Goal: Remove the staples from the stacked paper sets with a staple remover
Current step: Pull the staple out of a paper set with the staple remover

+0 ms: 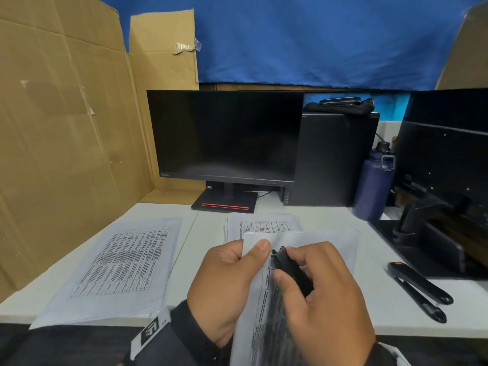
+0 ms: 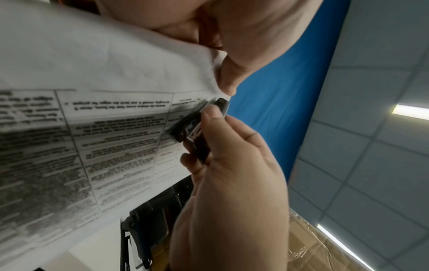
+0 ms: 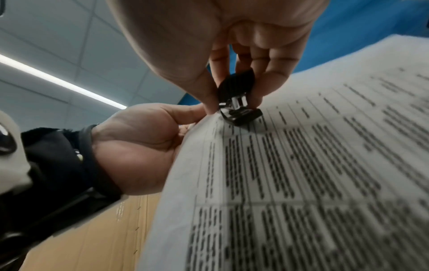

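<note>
My left hand (image 1: 232, 276) pinches the top corner of a printed paper set (image 1: 266, 326), lifted off the desk, thumb on top. My right hand (image 1: 322, 294) grips a black staple remover (image 1: 289, 270) whose metal jaws press against that corner beside the left thumb. The same remover (image 3: 239, 102) shows squeezed between thumb and fingers on the paper set (image 3: 301, 174). In the left wrist view the remover (image 2: 199, 124) sits at the edge of the paper set (image 2: 92, 128). The staple itself is too small to make out.
A paper stack (image 1: 124, 262) lies on the white desk (image 1: 200, 228) at the left, another stack (image 1: 261, 224) lies behind my hands. A monitor (image 1: 227, 136), black tower (image 1: 332, 157), blue bottle (image 1: 375, 183) and black scissors-like tool (image 1: 420, 291) stand around. Cardboard (image 1: 58, 128) walls the left.
</note>
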Tool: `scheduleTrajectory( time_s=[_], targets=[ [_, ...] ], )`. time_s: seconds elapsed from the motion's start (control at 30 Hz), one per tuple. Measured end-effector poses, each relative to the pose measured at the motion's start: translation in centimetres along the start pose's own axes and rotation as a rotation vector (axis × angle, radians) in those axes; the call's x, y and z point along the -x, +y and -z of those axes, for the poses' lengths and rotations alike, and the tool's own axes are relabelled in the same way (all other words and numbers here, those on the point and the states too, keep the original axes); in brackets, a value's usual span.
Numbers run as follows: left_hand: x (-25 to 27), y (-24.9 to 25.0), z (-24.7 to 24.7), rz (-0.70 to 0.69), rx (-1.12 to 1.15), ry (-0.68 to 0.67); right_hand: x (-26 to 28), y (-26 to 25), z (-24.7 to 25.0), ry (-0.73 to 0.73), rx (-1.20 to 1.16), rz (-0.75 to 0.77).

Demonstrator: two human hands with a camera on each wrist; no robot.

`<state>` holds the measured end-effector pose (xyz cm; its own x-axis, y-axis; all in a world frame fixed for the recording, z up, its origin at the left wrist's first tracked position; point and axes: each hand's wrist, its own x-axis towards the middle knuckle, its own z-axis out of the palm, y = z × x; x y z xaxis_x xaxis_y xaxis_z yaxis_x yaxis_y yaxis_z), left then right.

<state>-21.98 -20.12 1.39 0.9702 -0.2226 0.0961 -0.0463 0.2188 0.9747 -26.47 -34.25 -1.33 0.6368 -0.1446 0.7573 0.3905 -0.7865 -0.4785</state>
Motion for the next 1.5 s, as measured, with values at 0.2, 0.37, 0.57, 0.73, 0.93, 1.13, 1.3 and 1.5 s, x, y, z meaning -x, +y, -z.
scheduleTrajectory(
  time_s=[0.2,0.37,0.57,0.73,0.93,1.13,1.3,1.5],
  targets=[
    [0.1,0.1,-0.1,-0.005,-0.024,0.019,0.6,-0.3,-0.8,0.12,-0.049,0.029],
    [0.3,-0.1,-0.3,-0.086,-0.077,0.045,0.5,-0.4,-0.7,0.183,0.066,0.129],
    [0.3,-0.6,-0.6,-0.162,-0.157,0.093,0.4,-0.6,-0.5,0.094,-0.145,-0.066],
    [0.2,-0.5,-0.5,-0.075,-0.12,0.059,0.3,-0.1,-0.3,0.057,-0.044,-0.033],
    [-0.1,1.1,0.2,-0.166,-0.18,-0.047,-0.1,-0.1,0.0,0.04,0.02,0.029],
    [-0.1,0.3,0.0,-0.159,-0.19,-0.001,-0.2,-0.3,0.6,0.025,0.012,-0.037],
    [-0.4,-0.5,0.3,-0.183,-0.205,-0.001,-0.9,-0.4,0.5,-0.094,-0.398,-0.406],
    [-1.1,-1.2,0.8,-0.073,-0.121,0.013,-1.0,-0.1,0.0,-0.172,-0.464,-0.41]
  ],
)
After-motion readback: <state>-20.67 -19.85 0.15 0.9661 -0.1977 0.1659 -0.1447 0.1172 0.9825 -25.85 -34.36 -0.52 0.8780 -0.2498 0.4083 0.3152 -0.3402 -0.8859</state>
